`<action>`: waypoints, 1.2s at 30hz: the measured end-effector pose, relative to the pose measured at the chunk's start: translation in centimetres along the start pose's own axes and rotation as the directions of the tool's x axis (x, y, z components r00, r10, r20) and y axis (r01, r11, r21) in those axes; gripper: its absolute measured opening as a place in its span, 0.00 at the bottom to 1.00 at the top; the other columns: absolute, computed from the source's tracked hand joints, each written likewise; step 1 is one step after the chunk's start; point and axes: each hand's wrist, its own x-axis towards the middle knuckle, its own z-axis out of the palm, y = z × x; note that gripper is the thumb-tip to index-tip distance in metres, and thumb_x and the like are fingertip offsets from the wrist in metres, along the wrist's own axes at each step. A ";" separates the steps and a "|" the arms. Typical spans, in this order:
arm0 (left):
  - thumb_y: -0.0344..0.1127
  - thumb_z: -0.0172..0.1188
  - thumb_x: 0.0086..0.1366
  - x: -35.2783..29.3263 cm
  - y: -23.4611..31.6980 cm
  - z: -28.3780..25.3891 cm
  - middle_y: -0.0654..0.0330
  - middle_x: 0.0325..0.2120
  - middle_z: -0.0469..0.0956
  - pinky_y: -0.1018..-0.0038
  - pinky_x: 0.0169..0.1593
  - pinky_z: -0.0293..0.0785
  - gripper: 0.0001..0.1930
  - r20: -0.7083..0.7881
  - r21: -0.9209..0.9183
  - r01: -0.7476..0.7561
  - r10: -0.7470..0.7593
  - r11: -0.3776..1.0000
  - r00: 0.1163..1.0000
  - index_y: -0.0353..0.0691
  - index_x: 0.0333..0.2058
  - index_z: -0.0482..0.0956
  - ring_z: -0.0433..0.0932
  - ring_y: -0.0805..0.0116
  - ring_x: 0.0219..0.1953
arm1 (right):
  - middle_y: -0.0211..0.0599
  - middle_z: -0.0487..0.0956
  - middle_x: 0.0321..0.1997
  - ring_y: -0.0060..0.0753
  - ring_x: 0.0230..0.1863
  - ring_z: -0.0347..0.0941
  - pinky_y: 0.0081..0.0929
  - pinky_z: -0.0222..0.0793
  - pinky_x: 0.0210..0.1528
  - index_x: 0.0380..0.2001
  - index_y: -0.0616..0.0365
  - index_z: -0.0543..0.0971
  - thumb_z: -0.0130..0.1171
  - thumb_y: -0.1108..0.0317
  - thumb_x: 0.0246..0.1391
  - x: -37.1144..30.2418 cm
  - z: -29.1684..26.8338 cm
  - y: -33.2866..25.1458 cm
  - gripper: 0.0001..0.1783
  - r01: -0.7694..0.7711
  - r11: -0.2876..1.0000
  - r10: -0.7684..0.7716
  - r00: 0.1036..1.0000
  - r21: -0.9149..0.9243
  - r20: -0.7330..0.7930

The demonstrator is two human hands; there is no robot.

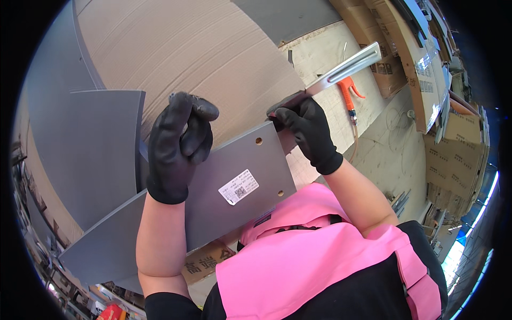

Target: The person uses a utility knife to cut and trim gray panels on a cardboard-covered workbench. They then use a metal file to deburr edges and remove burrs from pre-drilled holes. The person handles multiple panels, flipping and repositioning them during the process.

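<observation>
Cardboard [186,53] spreads ahead, an orange air gun [349,95] lies right; my right hand [308,127] grips a silver bar [346,68], pointing up-right past the grey panel's [224,186] right end. The panel slants likewise lengthwise; my left hand [178,141] curls loosely above, contents I cannot tell.

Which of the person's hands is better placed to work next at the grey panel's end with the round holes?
Probably the right hand: it is right by that end of the grey panel, gripping a long silver tool. The left hand is farther along, fingers curled, with nothing visible in its grasp.
</observation>
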 end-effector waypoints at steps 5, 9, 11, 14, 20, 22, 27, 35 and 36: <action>0.51 0.42 0.74 0.0 0.1 -0.1 0.73 0.10 0.54 0.84 0.16 0.52 0.25 0.011 -0.016 -0.031 0.031 0.999 0.999 0.34 0.33 0.77 0.53 0.83 0.11 | 0.38 0.81 0.37 0.26 0.37 0.76 0.23 0.72 0.43 0.40 0.68 0.77 0.59 0.71 0.55 0.3 0.2 -0.1 0.11 -0.046 0.970 0.039 0.999 0.240 0.035; 0.51 0.42 0.74 -0.1 0.1 -0.1 0.73 0.10 0.54 0.84 0.16 0.52 0.25 -0.011 0.009 -0.008 0.008 1.000 1.000 0.34 0.32 0.76 0.53 0.83 0.11 | 0.42 0.81 0.37 0.31 0.37 0.79 0.27 0.75 0.42 0.38 0.67 0.75 0.56 0.71 0.59 1.1 -0.3 0.4 0.09 0.008 0.983 0.003 0.998 0.181 -0.059; 0.51 0.42 0.74 -0.1 0.3 -0.1 0.73 0.10 0.54 0.84 0.16 0.52 0.25 -0.035 0.010 -0.018 0.019 1.000 0.999 0.35 0.32 0.76 0.52 0.83 0.11 | 0.41 0.80 0.36 0.30 0.36 0.79 0.26 0.76 0.41 0.38 0.68 0.76 0.57 0.69 0.60 1.5 -1.6 0.7 0.11 0.058 0.968 -0.018 0.986 0.245 -0.163; 0.50 0.44 0.74 -0.2 0.4 0.1 0.73 0.10 0.55 0.83 0.16 0.51 0.23 -0.043 -0.027 -0.029 0.027 0.999 0.999 0.36 0.32 0.77 0.53 0.83 0.10 | 0.39 0.79 0.35 0.30 0.36 0.79 0.27 0.76 0.39 0.38 0.66 0.75 0.55 0.64 0.62 1.7 -5.1 1.4 0.13 -0.015 0.971 0.083 0.957 0.240 -0.276; 0.49 0.46 0.73 -0.3 0.4 0.4 0.73 0.10 0.56 0.83 0.17 0.52 0.21 -0.042 -0.050 0.007 -0.009 0.999 0.999 0.38 0.31 0.77 0.54 0.83 0.12 | 0.35 0.79 0.30 0.27 0.28 0.77 0.25 0.75 0.30 0.37 0.61 0.75 0.57 0.70 0.55 3.1 -11.4 3.2 0.08 -0.246 0.961 0.269 0.933 0.125 -0.239; 0.49 0.45 0.73 -0.2 0.3 0.4 0.72 0.11 0.56 0.83 0.16 0.52 0.22 -0.050 -0.060 -0.002 -0.001 0.998 0.999 0.36 0.31 0.76 0.55 0.83 0.12 | 0.35 0.79 0.31 0.26 0.27 0.78 0.24 0.75 0.30 0.38 0.61 0.75 0.58 0.71 0.55 4.4 -12.4 3.6 0.09 -0.296 0.954 0.299 0.934 0.044 -0.193; 0.48 0.47 0.73 -0.1 0.4 0.4 0.73 0.11 0.55 0.82 0.17 0.50 0.20 -0.037 -0.065 0.008 -0.010 0.998 0.999 0.37 0.31 0.77 0.54 0.83 0.12 | 0.38 0.81 0.29 0.28 0.24 0.79 0.26 0.76 0.27 0.34 0.63 0.75 0.57 0.72 0.55 6.7 -13.8 5.0 0.06 -0.435 0.879 0.418 0.900 -0.196 -0.125; 0.52 0.44 0.73 0.4 -0.4 0.0 0.70 0.11 0.57 0.81 0.18 0.53 0.23 0.010 0.016 -0.003 0.002 1.000 1.000 0.36 0.33 0.77 0.56 0.81 0.12 | 0.35 0.81 0.33 0.30 0.30 0.79 0.26 0.74 0.32 0.44 0.65 0.77 0.56 0.72 0.55 3.9 -16.7 7.5 0.13 -0.155 0.500 -0.009 0.983 -0.852 -0.184; 0.52 0.43 0.73 0.4 -0.7 -0.3 0.69 0.11 0.58 0.81 0.18 0.54 0.24 0.007 0.029 -0.033 0.033 0.999 0.999 0.36 0.33 0.78 0.57 0.80 0.12 | 0.34 0.81 0.34 0.29 0.31 0.77 0.26 0.72 0.34 0.43 0.64 0.78 0.55 0.72 0.55 2.9 -16.2 6.6 0.13 0.070 0.563 -0.257 0.962 -0.823 -0.094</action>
